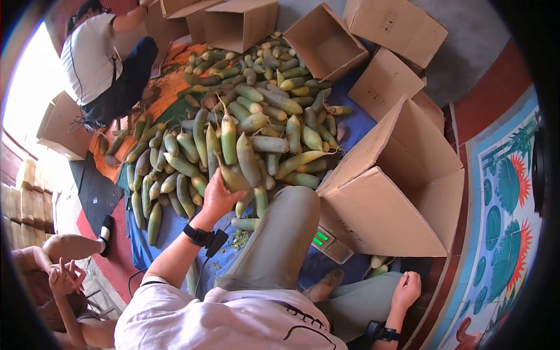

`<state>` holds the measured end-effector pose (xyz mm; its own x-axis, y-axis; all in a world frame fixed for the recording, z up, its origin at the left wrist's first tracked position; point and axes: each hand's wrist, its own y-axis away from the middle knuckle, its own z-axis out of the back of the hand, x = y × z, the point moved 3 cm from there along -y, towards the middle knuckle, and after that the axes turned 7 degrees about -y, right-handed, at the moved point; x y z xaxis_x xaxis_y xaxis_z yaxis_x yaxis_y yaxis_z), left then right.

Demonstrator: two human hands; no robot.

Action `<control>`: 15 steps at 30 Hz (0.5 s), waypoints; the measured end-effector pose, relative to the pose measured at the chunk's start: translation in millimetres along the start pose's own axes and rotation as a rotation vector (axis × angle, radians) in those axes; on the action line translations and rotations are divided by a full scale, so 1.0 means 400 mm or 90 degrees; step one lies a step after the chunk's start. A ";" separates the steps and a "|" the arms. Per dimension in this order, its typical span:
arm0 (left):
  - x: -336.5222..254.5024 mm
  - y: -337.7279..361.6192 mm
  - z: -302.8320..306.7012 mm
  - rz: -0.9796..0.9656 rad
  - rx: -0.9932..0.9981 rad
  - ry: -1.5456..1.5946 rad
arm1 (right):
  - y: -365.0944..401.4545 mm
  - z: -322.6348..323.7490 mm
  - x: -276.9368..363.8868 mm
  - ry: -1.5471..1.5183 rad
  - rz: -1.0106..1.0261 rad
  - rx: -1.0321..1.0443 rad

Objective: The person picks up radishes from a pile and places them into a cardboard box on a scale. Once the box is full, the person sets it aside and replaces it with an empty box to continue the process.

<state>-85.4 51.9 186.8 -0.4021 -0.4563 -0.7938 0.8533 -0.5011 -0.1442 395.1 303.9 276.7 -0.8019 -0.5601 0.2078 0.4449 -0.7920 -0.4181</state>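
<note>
My left hand is closed on a green radish at the near edge of a large heap of green radishes. Thumb and fingers are around its side; part of the radish is hidden. My right hand rests on my right knee, fingers curled in, with nothing visible in it. An open cardboard box stands to the right of my left knee, beside a scale with a lit green display. A few radishes lie on the floor below the box.
Blue sheeting and orange sheeting lie under the heap. More cardboard boxes stand behind it. One person crouches at the back left. Another person's clasped hands show at lower left. A painted tile wall borders the right.
</note>
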 end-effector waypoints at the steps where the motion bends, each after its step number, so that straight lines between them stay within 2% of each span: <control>1: -0.074 -0.019 0.025 -0.023 -0.010 0.063 | 0.001 0.001 0.004 0.001 0.007 -0.007; 3: -0.220 -0.045 0.062 -0.053 -0.021 0.123 | 0.007 0.005 0.003 -0.004 0.011 -0.020; 5: -0.361 -0.059 0.086 -0.151 -0.059 0.402 | 0.009 0.005 -0.005 0.009 0.005 -0.012; 7: -0.502 -0.057 0.106 -0.258 -0.044 0.468 | 0.010 0.009 -0.003 0.000 0.004 -0.024; 9: -0.595 -0.062 0.091 -0.391 -0.023 0.402 | 0.017 0.015 -0.007 -0.006 0.003 -0.036; 10: -0.653 -0.050 0.077 -0.384 0.030 0.497 | 0.019 0.015 -0.011 -0.004 -0.001 -0.040; 11: -0.694 -0.045 0.058 -0.429 0.025 0.468 | 0.021 0.015 -0.016 -0.001 -0.006 -0.043; 15: -0.809 -0.016 -0.047 -0.459 0.120 0.421 | 0.035 0.020 -0.035 -0.022 -0.006 -0.065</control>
<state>45.6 216.4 433.7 -0.4887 0.4762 -0.7311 0.3874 -0.6324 -0.6708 416.0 298.6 275.1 -0.7905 -0.5624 0.2424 0.3930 -0.7694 -0.5036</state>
